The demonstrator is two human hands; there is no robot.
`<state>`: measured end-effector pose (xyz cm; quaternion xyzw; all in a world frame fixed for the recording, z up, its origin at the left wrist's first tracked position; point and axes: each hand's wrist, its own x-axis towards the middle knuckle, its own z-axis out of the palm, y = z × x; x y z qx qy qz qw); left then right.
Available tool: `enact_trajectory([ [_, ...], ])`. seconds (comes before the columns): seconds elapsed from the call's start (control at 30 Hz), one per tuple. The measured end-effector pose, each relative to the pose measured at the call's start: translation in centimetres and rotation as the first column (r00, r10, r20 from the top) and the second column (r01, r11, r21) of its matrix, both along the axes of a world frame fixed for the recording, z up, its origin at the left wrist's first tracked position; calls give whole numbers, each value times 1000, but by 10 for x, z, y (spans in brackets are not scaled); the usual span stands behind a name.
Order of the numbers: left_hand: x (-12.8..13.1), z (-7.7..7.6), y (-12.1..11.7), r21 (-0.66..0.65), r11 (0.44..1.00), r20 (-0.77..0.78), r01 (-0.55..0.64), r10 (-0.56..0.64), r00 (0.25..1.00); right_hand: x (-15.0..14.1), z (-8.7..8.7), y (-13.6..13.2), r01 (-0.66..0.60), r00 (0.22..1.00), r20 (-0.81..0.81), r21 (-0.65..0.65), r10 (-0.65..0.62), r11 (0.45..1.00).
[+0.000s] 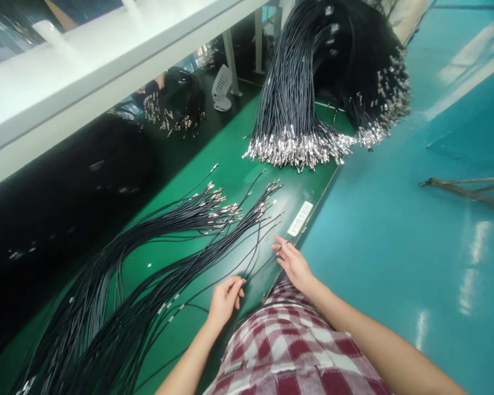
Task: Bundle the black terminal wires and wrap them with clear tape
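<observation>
"Thin black cable (264, 266), the single strand just below and right of the frame's centre: what has hold of it?"

"The bare left hand (225, 299), low in the middle of the frame. Thumb and forefinger are pinched together on the strand, the other fingers curled under."

"And the bare right hand (294, 263)?"

"To the right, at the table's edge. Its fingers are partly spread and gently bent, with the strand running up to their tips. I can't tell whether they grip it or only touch it."

"What lies around them?"

"A glossy green tabletop (226, 148). Left of centre, two loose bundles of black cables with small metal ends run down towards the lower left: an upper bundle (160, 219) and a lower bundle (193, 260), the latter nearer the hands."

"Anything by the right fingers?"

"A white rectangular label with dark lettering (300, 219), stuck along the edge just above them."

"And the upper right?"

"A big arched heap of black cables (288, 104), its silvery tips crowded on the green surface, well apart from the hands. A long white beam (107, 71) crosses the upper left."
</observation>
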<state>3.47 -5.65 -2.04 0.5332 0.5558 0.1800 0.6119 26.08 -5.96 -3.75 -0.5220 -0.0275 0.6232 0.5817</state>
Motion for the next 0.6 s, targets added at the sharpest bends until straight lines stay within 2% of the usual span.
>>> enact_trajectory([
  [0.1,-6,-1,-15,51,998,-27,23,-22,999,5,4,1,-103,993,51,-18,104,994],
  [0.17,-2,-4,-24,115,993,-40,38,-34,999,3,7,3,-151,987,47,-99,156,984],
  [0.27,5,-7,-34,182,980,-70,81,-70,995,-4,10,6,-135,989,-78,-196,122,971],
  [0.37,7,-6,-34,215,956,-145,197,-169,975,-9,7,8,-108,959,-279,-189,52,976],
  [0.43,7,-3,-24,217,911,-233,351,-301,925,-9,0,8,-70,923,-384,-194,-10,978],
  [0.5,11,-2,-5,263,837,-350,480,-380,856,-6,-9,7,-27,905,-420,-220,-69,975],
  [0.53,14,-3,6,310,802,-421,510,-365,830,-3,-14,6,-13,904,-418,-235,-89,972],
  [0.6,24,-9,31,409,741,-568,533,-251,784,1,-21,4,-8,909,-406,-256,-100,967],
])
